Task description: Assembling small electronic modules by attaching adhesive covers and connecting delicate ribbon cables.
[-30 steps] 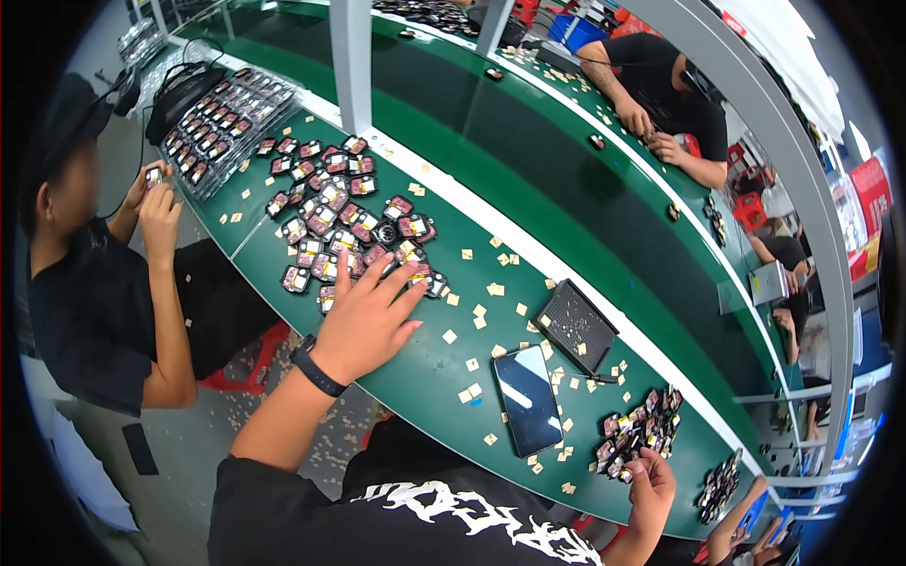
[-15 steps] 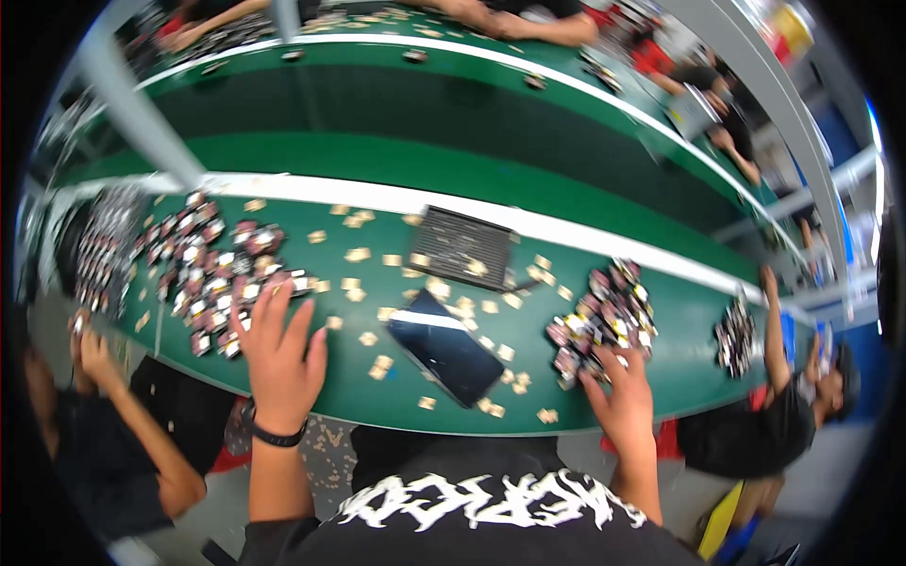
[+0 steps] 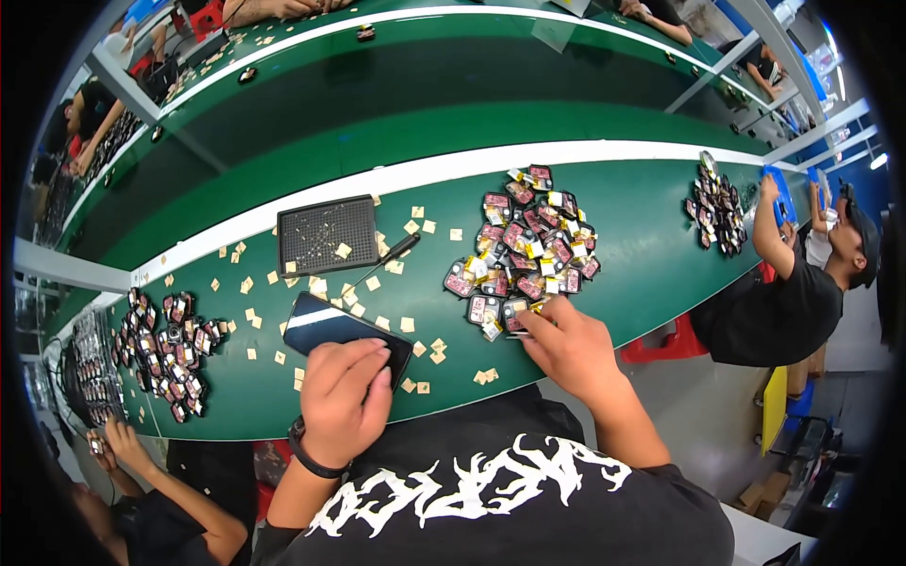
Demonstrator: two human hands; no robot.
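Observation:
My right hand (image 3: 578,351) is at the near edge of a pile of small black electronic modules (image 3: 538,241) with pinkish faces and yellow-and-white tabs. Its thumb and fingertips close on one module (image 3: 515,314) there. Over the near end of a dark flat glass-faced device (image 3: 330,326), which lies tilted on the green bench, is my left hand (image 3: 347,401). Its fingers curl in against the thumb, and whatever they may hold is hidden. A black band circles the left wrist.
Small beige squares (image 3: 407,324) lie scattered about the device. Behind it sit a black gridded tray (image 3: 326,236) and a screwdriver (image 3: 387,258). Another module pile (image 3: 170,354) is at the left, a further one (image 3: 717,212) at the right. Co-workers sit on both sides.
The view has swung to the right. My left hand has left the left pile and moved over the dark device, its fingers now curled. My right hand has closed on a module at its pile.

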